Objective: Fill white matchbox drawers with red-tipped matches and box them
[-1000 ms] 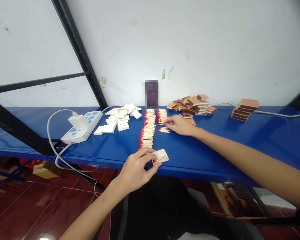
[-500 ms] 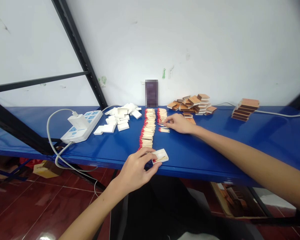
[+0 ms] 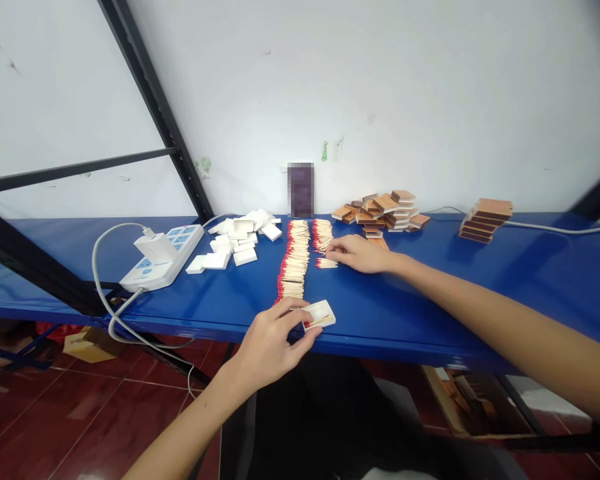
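Observation:
My left hand (image 3: pixel 280 337) grips a white matchbox tray (image 3: pixel 323 313) near the table's front edge, with a few red-tipped matches inside. My right hand (image 3: pixel 355 253) is closed, its fingertips pinched at the lower end of the shorter row of matches (image 3: pixel 322 233); whatever is between them is too small to make out. Just below those fingertips lies a small group of matches (image 3: pixel 327 263). The longer row of matches (image 3: pixel 295 257) runs from the back of the table down to my left hand, red heads facing left.
White trays (image 3: pixel 237 233) are heaped left of the matches. Brown matchbox sleeves (image 3: pixel 385 210) lie piled at the back right, with a stack of boxes (image 3: pixel 485 220) farther right. A power strip (image 3: pixel 165 257) with cables sits on the blue table (image 3: pixel 410 320) at left.
My right hand has shifted slightly down along the shorter row, and the matches by its fingertips look rearranged. My left hand keeps its hold on the tray. The view has shifted slightly.

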`<move>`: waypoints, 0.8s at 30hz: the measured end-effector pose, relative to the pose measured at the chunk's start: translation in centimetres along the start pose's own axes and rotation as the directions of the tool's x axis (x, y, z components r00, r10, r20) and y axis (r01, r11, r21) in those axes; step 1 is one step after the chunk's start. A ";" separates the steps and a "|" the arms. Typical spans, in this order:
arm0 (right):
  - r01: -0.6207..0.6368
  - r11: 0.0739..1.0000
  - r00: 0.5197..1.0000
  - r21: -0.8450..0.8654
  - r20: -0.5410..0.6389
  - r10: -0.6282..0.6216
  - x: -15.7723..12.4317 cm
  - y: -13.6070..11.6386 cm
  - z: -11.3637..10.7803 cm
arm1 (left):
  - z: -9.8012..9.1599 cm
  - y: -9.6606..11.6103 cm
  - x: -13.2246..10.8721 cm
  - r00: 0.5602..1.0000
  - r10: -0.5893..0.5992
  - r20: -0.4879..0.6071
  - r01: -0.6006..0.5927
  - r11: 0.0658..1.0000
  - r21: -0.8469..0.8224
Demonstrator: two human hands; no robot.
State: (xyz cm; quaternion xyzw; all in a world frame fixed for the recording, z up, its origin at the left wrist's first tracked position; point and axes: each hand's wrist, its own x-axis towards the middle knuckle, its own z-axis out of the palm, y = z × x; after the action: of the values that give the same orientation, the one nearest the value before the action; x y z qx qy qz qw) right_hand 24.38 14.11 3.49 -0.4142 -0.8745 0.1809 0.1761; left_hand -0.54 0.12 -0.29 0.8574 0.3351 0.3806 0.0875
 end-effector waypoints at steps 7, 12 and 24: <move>0.086 0.973 0.994 -0.216 0.080 -0.070 -0.8 -1.5 0.0 | -0.1 0.1 0.1 1.000 -0.009 -0.001 0.009 1.000 0.003; 0.094 0.894 0.994 -0.438 0.088 -0.062 -1.5 -2.7 0.3 | -0.1 0.1 0.2 1.000 -0.018 0.018 0.018 1.000 -0.008; 0.214 0.526 0.977 -0.823 0.189 -0.101 -4.1 -5.5 1.6 | 0.1 -0.1 -0.1 1.000 -0.024 0.017 0.024 1.000 0.005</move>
State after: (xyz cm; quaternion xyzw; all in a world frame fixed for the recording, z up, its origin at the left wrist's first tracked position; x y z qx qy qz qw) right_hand 22.41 7.37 3.97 -0.3555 -0.8964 -0.2522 -0.0801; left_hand -0.63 0.10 -0.46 0.8569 0.3454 0.3713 0.0930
